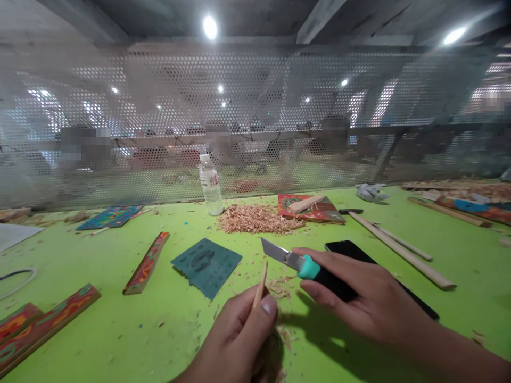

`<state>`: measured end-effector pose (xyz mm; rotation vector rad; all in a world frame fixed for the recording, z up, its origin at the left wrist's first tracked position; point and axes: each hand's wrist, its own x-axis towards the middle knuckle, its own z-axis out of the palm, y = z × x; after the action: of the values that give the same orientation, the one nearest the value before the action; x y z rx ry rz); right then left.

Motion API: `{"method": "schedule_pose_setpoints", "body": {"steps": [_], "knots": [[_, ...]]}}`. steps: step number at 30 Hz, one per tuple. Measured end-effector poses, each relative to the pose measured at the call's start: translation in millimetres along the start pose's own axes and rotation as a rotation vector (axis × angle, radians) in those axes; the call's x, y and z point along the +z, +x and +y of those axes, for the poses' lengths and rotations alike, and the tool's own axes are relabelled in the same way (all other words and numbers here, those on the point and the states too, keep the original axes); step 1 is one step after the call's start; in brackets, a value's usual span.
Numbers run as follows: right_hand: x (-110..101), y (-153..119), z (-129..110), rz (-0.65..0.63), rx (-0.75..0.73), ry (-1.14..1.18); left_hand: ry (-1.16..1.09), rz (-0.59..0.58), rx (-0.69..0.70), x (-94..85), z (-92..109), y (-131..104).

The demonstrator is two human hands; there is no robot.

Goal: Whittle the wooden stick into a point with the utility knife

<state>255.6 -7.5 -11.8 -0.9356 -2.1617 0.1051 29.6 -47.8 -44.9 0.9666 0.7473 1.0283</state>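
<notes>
My left hand [245, 332] is closed around a thin wooden stick [261, 283], whose tapered tip points up past the thumb. To its right, my right hand [359, 298] grips a utility knife [309, 267] with a black and teal handle. The knife's blade is out and points up and left, just above the stick's tip and apart from it. Wood shavings [279, 287] lie on the green table [131, 330] beneath both hands. A dark green sheet of sandpaper [207, 267] rests left of the knife.
A water bottle [211, 186] stands behind a shavings pile [259, 218]. Painted wooden strips [147, 263] lie at left. A black phone [351, 251] is partly under my right hand, near a hammer [403, 250]. A perforated metal screen [255, 122] closes the table's back.
</notes>
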Motion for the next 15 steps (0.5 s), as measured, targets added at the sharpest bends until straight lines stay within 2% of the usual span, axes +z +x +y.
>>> {"method": "schedule_pose_setpoints", "body": {"steps": [1,3,6,10,12,15], "knots": [[1.5,-0.2,0.5,-0.009,0.018,0.013,-0.052,-0.014,-0.034,-1.1,-4.0,0.7],[3.5,-0.7,0.5,-0.034,0.048,0.03,-0.144,-0.114,-0.051,-3.0,-11.2,3.1],[2.8,-0.6,-2.0,-0.069,0.067,0.055,-0.256,-0.269,0.006,-4.1,-17.1,7.1],[-0.7,2.5,-9.1,-0.133,0.139,0.167,-0.306,-0.303,-0.054,-4.8,-15.2,7.9],[0.1,4.8,-12.6,-0.197,0.294,0.318,-0.276,-0.285,-0.079,-6.3,-13.0,7.1],[7.8,6.4,-14.3,-0.273,0.699,0.743,-0.252,-0.267,-0.103,-8.5,-11.2,6.8]]}}
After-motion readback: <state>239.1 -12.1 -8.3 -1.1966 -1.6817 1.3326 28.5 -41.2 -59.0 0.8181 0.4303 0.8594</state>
